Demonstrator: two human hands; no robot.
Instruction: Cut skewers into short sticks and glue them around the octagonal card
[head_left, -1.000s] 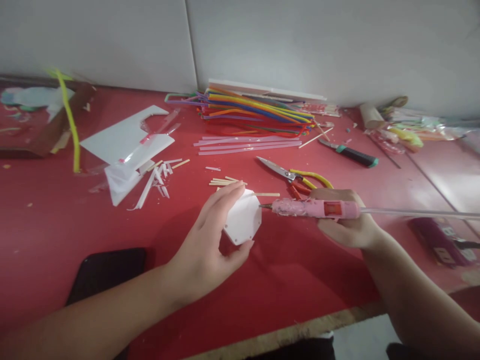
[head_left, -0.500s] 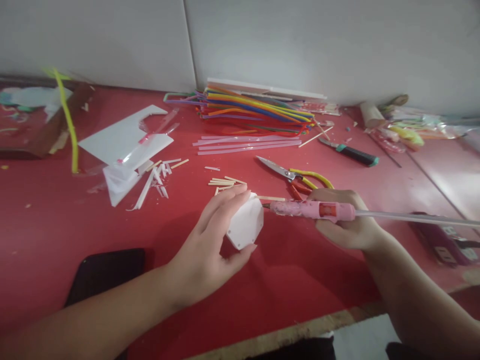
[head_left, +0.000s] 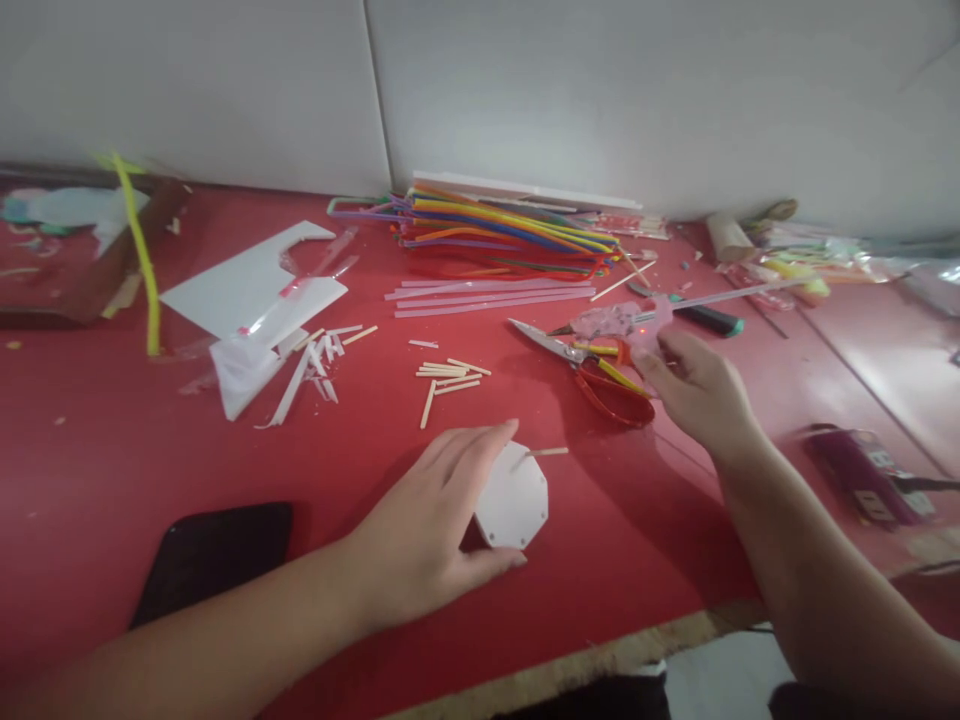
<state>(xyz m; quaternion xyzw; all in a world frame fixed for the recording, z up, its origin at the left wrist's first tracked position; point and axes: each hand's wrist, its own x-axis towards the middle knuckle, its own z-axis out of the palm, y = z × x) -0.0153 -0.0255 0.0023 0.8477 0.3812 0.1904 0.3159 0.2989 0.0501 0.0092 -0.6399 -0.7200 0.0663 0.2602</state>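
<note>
So, over at the far left a brown tray (head_left: 94, 285) is piled with scraps, with a bendy yellow strip (head_left: 142, 265) propped across its edge. A black phone (head_left: 214, 555) is laid nearer the front, partly covered by the left forearm. Next along, a cut-out white sheet (head_left: 232, 278) is overlapped by some clear plastic, and a little mess of white offcuts (head_left: 300, 385) is scattered just beside it.

Around the middle, the white octagonal piece (head_left: 517, 505) is held low over the red tabletop (head_left: 600, 570), pinched between the thumb and fingers of the left hand (head_left: 431, 515). A thin stick (head_left: 551, 451) is seen poking out rightward from its upper edge. Behind that, short wooden sticks (head_left: 446, 371) are strewn about, then pink rods (head_left: 495, 298) and a colourful bundle (head_left: 510, 225) are lined up by the wall.

Further right, a pink glue gun (head_left: 611, 320) is gripped in the right hand (head_left: 697, 385), right above the scissors (head_left: 555, 347); whether they're touched can't be told. A cutter (head_left: 712, 319) is partly hidden behind it, and a maroon block (head_left: 862, 478) is parked at far right.
</note>
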